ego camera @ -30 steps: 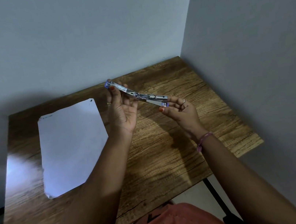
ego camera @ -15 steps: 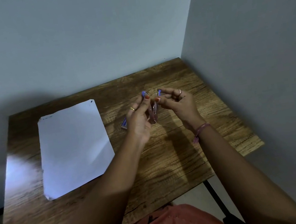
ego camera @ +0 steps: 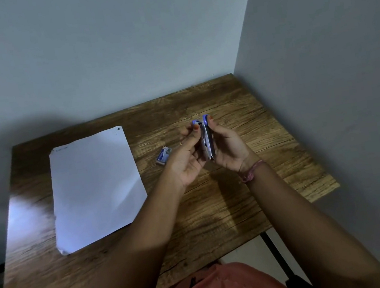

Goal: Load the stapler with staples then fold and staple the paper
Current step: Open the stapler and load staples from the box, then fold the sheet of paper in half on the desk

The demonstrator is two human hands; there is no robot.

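Stapler (ego camera: 206,141): swung from flat-open 1 s ago to nearly closed, upright above table (ego camera: 268,132). Left hand (ego camera: 187,155), right hand (ego camera: 227,148) pinch its 2 sides. Risk: pinched fingertip, staples jamming. Paper (ego camera: 94,187) unfolded.

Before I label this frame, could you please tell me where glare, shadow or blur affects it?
Head view: glare whitens the table left of the paper; a soft shadow darkens the wall above that corner; the stapler between left hand and right hand is slightly blurred.

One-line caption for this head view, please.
Both hands, left hand and right hand, grip a stapler above the table, paper alongside.
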